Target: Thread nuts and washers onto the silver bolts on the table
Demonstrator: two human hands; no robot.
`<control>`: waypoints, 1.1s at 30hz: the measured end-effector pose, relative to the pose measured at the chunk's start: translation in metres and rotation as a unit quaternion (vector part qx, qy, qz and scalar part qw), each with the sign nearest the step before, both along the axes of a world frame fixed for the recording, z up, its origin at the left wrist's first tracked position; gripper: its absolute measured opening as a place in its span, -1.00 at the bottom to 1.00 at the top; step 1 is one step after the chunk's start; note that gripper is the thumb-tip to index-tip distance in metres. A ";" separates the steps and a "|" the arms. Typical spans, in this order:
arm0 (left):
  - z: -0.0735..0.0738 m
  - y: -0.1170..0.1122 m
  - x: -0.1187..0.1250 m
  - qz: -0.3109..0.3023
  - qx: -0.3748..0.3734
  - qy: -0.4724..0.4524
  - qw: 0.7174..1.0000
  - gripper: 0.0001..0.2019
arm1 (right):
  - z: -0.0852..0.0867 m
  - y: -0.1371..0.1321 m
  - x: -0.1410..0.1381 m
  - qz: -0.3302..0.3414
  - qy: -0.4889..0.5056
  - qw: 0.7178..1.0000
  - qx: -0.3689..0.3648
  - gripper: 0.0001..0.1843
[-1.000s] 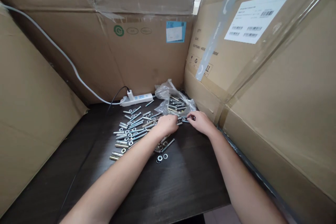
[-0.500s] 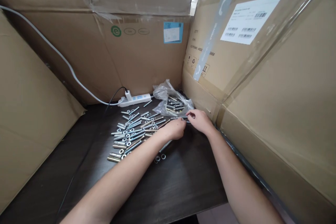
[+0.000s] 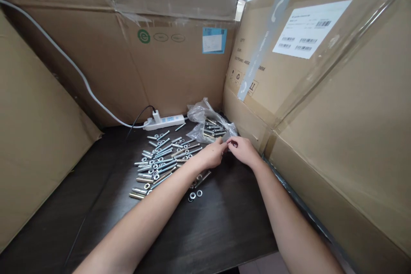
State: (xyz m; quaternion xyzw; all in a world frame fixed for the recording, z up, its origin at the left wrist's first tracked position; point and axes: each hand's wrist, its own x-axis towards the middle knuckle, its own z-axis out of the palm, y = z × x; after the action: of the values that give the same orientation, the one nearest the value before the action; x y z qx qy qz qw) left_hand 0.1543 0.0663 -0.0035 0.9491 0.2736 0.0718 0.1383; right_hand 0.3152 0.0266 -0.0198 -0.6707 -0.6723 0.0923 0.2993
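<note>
My left hand [image 3: 212, 155] is closed, its thumb and fingers meeting the fingertips of my right hand [image 3: 243, 150]. The right hand is curled in a pinch. Whatever lies between the fingers is hidden or too small to name. Just behind both hands sits an open clear plastic bag [image 3: 196, 113] with several bolts [image 3: 214, 127] in it. To the left of the hands, loose bolts [image 3: 163, 152], metal sleeves [image 3: 145, 180] and washers [image 3: 156, 177] are spread over the dark table [image 3: 205, 235]. More washers [image 3: 199, 193] lie by the left forearm, which covers part of the spread.
A white power strip [image 3: 165, 122] with a plug and cables stands at the back. Large cardboard boxes wall in the table at the left [image 3: 41, 137], back [image 3: 173, 77] and right [image 3: 337, 115]. A thin black cable [image 3: 96, 201] runs down the left side.
My left hand has shifted slightly up and left, and its fingertips now meet the right hand's. A bolt seen by the right fingers before is now hidden. The view has moved slightly.
</note>
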 end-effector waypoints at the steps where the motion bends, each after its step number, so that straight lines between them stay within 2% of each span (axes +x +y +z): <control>1: 0.004 -0.001 -0.003 0.001 0.002 -0.010 1.000 -0.69 | -0.001 0.000 0.000 0.001 0.000 1.000 0.000 -0.77; 5: 0.025 -0.010 -0.030 0.030 -0.001 -0.090 0.995 -0.81 | -0.004 0.000 0.000 -0.001 0.004 1.000 0.006 -0.75; 8: 0.040 -0.022 -0.067 0.047 -0.040 -0.144 0.988 -0.84 | -0.006 0.000 -0.002 0.005 0.009 1.000 0.006 -0.75; 11: 0.045 -0.031 -0.109 0.070 -0.076 -0.165 0.981 -0.87 | -0.006 0.000 -0.004 0.012 0.009 1.000 0.010 -0.75; 15: 0.033 -0.029 -0.159 0.152 -0.096 -0.195 0.964 -0.85 | -0.009 0.000 -0.011 0.010 0.013 0.999 0.039 -0.73; 19: 0.009 -0.019 -0.194 0.194 -0.049 -0.246 0.948 -0.78 | -0.012 0.004 -0.025 0.022 0.011 0.996 0.082 -0.74; 21: -0.003 -0.014 -0.207 0.210 -0.005 -0.255 0.944 -0.79 | -0.010 0.013 -0.032 0.021 -0.014 0.997 0.078 -0.74; 26: -0.019 -0.008 -0.218 0.225 0.007 -0.273 0.935 -0.82 | 0.003 0.065 -0.041 -0.010 -0.088 0.996 0.018 -0.71; 30: -0.018 -0.011 -0.218 0.228 0.009 -0.278 0.933 -0.77 | 0.008 0.111 -0.045 -0.011 -0.138 0.990 -0.027 -0.67; 33: -0.015 -0.015 -0.219 0.235 0.019 -0.262 0.936 -0.79 | 0.005 0.130 -0.045 -0.018 -0.167 0.984 -0.057 -0.68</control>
State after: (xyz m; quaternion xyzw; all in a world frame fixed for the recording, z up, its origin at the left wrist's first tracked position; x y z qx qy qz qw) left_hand -0.0644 0.0511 -0.0181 0.8076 0.4416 0.3536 0.1664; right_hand 0.2707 0.1566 -0.0148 -0.7044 -0.6946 0.0121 0.1457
